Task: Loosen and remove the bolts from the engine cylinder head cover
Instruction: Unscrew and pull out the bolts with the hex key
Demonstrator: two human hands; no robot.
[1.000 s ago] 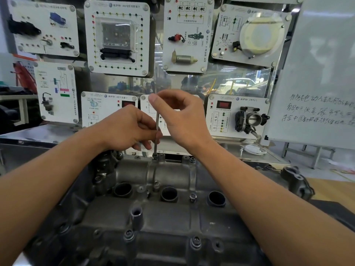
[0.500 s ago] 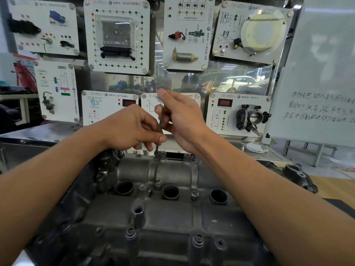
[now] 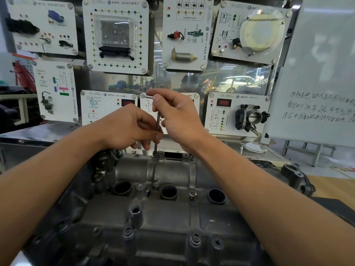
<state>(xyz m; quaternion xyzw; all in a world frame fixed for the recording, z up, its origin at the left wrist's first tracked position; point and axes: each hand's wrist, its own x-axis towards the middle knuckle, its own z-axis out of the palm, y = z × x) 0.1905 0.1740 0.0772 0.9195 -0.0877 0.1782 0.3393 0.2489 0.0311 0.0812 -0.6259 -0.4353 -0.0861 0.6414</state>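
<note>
Pinching the thin tool shaft [image 3: 158, 120] — left grip [image 3: 126, 127] low, right grip [image 3: 180, 120] high — tip on rear bolt [image 3: 154, 155].

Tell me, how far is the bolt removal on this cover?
Done: no removed bolt is in view. In hand: the left hand and right hand hold a thin tool upright on a far-edge bolt. Left: a middle bolt and a near-edge bolt are still seated in the cover.

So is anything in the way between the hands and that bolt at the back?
Nothing visible is. The left hand and right hand pinch a thin metal tool held upright, and its lower tip sits on the bolt at the far edge of the cylinder head cover.
</note>
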